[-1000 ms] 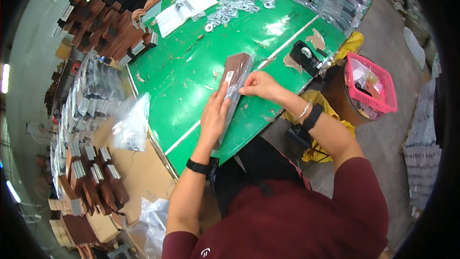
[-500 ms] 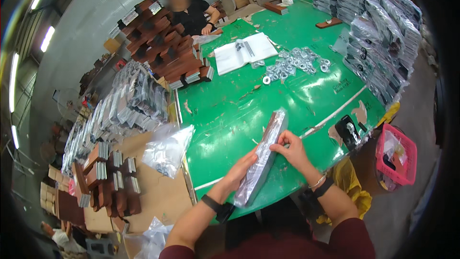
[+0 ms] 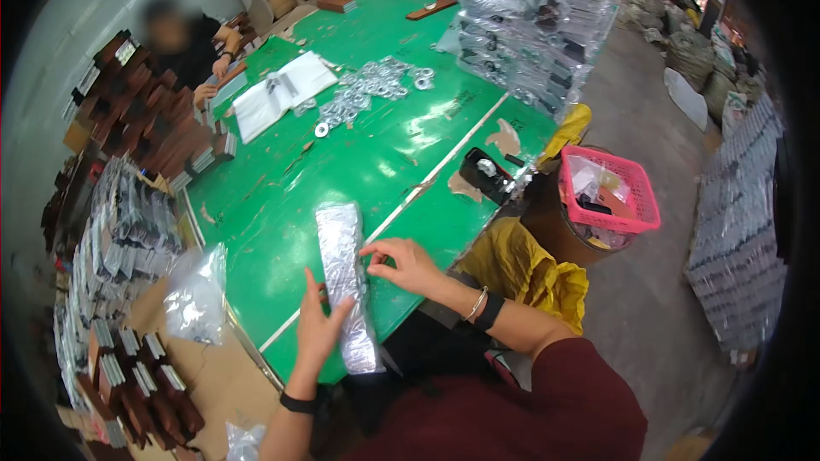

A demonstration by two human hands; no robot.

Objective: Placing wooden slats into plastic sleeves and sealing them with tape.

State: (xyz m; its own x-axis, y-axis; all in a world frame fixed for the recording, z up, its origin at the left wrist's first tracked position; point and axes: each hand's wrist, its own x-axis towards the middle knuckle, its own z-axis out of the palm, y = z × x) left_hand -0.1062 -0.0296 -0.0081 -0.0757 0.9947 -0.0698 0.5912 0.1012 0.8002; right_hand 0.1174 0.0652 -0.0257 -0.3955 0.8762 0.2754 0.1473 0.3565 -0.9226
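Observation:
A long block wrapped in shiny clear plastic [image 3: 342, 252] lies at the near edge of the green table, its near end by my body. My left hand [image 3: 318, 329] is at its left side, fingers apart and the thumb reaching over the wrapping. From the right, my right hand [image 3: 406, 266] reaches to the block's right edge. Its index finger and thumb are apart there, and I see nothing held between them. Glare on the plastic hides what the block is.
Silvery rings in small bags [image 3: 371, 90] lie mid-table beside a white sheet [image 3: 282, 94]. Wrapped packs [image 3: 521, 34] stand far right; brown blocks [image 3: 137, 94] are piled left, near a co-worker [image 3: 184, 43]. A phone [image 3: 485, 175], yellow sack [image 3: 521, 273] and pink basket [image 3: 619, 222] are at right.
My view has swung to the right. The wrapped block has turned more upright in the picture. The left hand's fingers have spread from their grip, and the right finger and thumb have parted.

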